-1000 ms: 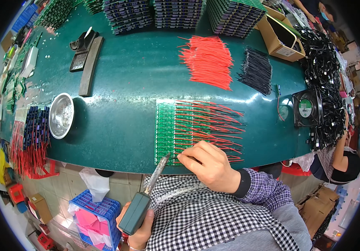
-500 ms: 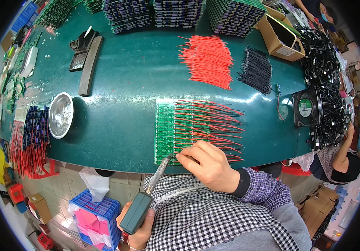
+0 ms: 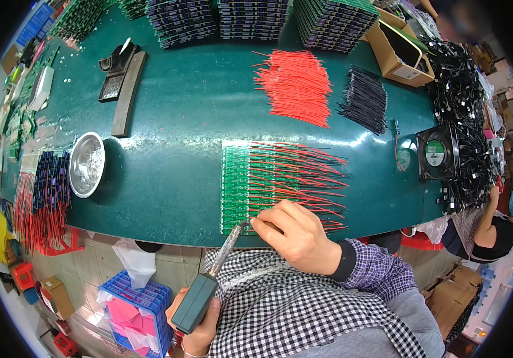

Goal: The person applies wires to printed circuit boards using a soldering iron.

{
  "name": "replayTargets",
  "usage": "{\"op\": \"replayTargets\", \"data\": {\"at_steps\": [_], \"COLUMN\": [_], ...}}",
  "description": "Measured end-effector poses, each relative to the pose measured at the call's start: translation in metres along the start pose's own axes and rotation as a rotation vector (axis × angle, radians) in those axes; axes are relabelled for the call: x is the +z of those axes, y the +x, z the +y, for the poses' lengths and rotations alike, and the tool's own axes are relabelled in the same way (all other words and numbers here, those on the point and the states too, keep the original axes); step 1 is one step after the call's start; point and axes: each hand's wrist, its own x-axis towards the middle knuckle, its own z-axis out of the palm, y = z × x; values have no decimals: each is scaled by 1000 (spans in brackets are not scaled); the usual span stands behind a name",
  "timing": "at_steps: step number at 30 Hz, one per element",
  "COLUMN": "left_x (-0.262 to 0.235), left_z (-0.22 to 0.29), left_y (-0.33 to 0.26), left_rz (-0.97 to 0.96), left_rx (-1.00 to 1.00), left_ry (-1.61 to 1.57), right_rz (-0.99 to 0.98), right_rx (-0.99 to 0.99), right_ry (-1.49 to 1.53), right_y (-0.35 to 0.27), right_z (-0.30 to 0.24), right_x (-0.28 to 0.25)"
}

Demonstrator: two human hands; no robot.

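Right hand [image 3: 301, 235] lies knuckles-up on the near edge of the green circuit-board panel [image 3: 238, 188], fingers curled and pinched together at their tips; whatever they pinch is hidden under the fingers, likely one of the red wires [image 3: 304, 173] soldered along the panel, but I cannot tell. Left hand [image 3: 200, 322] is lower, off the table edge over the checked shirt, closed around the dark green handle of a soldering iron [image 3: 208, 277]. The iron's long axis runs from that hand up and to the right; its metal tip meets the panel's near left corner, just left of the right fingertips [image 3: 259, 224], tip and fingertips almost touching. So the work point lies directly ahead of the left hand along the iron, and at the left end of the right hand; the right hand is the nearer of the two to the board. The panel lies flat on the dark green table [image 3: 179, 119], with the wires fanning off rightward from its rows. Farther out: a loose pile of red wire [image 3: 295, 83] and a smaller pile of black wire [image 3: 366, 98] beyond the panel, a round metal dish [image 3: 86, 164] to the left, a small black fan [image 3: 438, 152] to the right, stacked boards [image 3: 250, 15] along the far edge. Another person's arm [image 3: 483, 221] shows at the right rim.
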Motion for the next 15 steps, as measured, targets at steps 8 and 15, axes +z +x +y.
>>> {"op": "replayTargets", "data": {"at_steps": [8, 15], "left_x": [-6, -10], "left_z": [-9, -15], "left_y": [-8, -16], "left_rz": [11, -18], "left_rx": [22, -77], "left_ry": [-11, -29], "right_rz": [5, 3], "right_rx": [-2, 0], "right_ry": [-9, -17], "right_y": [0, 0], "right_z": [-1, -2], "right_x": [-1, 0]}}
